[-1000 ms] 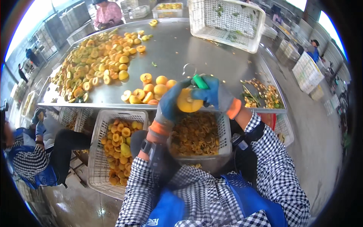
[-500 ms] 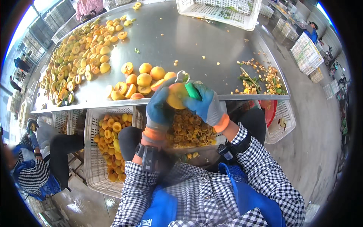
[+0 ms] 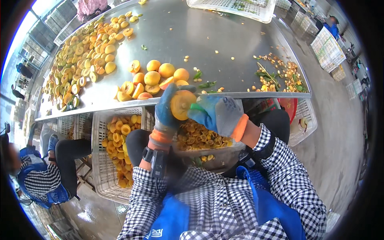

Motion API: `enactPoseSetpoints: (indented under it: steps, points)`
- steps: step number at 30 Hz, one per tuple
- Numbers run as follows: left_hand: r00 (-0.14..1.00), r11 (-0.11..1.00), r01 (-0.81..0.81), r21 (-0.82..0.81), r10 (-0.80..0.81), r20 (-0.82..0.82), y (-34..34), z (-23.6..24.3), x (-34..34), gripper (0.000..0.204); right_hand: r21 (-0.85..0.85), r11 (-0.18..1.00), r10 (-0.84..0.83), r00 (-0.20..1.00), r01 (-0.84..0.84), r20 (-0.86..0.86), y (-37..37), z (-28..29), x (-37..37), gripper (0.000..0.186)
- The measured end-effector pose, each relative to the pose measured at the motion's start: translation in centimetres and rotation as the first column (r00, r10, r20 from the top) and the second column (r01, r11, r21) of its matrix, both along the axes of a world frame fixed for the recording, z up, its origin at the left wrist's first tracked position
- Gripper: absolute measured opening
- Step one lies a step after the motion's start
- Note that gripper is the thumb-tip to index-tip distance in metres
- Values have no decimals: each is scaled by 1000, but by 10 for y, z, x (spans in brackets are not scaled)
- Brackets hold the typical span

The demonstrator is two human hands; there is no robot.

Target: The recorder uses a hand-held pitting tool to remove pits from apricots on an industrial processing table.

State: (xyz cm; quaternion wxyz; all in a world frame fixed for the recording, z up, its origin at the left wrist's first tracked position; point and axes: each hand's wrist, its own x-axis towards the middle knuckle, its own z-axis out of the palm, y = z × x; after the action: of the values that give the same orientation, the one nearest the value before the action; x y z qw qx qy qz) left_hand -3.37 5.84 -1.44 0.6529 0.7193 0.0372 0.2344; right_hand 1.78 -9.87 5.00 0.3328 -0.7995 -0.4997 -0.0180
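My left hand (image 3: pixel 164 112), in a blue and grey glove with an orange cuff, grips a yellow-orange fruit (image 3: pixel 181 103) just in front of the metal table's edge. My right hand (image 3: pixel 218 116), gloved the same way, is closed on a green-handled tool (image 3: pixel 196 107) held against the fruit's right side; its working end is hidden. Whole and halved fruits (image 3: pixel 152 78) lie on the table just beyond my hands. Below my hands sits a crate of scooped pulp or halves (image 3: pixel 204 136), partly hidden by them.
The steel table (image 3: pixel 208 40) bears many halved fruits (image 3: pixel 84 60), pits with leaves (image 3: pixel 288 76) and a white crate (image 3: pixel 228 12). A crate of fruit (image 3: pixel 102 172) stands lower left, another crate (image 3: pixel 304 132) right. A co-worker (image 3: pixel 38 172) sits at left; others work farther off.
My right hand has moved right and turned, with the green handle now lower beside the fruit. Small leaves and pits have appeared on the table beyond my hands. The view has shifted.
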Motion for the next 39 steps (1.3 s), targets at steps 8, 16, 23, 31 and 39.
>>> enactPoseSetpoints:
  steps: [8, 16, 23, 31, 39]
  points:
    - [967, 843, -125, 523, -15, 255, -4, 17, -13, 47, -379, 923, 110, 989, -64, 100, 0, 13, 17, 37]
    - [975, 693, -202, 693, 76, 208, 3, -4, -16, 65, -361, 882, 313, 949, -304, -35, 1, 4, 38, 39]
    - [985, 779, -93, 620, -19, 172, 0, 15, -17, 54, -117, 893, 445, 892, -435, 75, -1, -24, 39, 30]
    - [976, 973, -199, -116, 208, 65, -40, 43, -9, 30, 195, 961, 263, 863, -196, -432, -8, -14, 15, 26]
    - [959, 996, -73, -59, 54, -279, -48, 55, -20, 30, -80, 976, -93, -56, -204, -994, -31, 13, -12, 31]
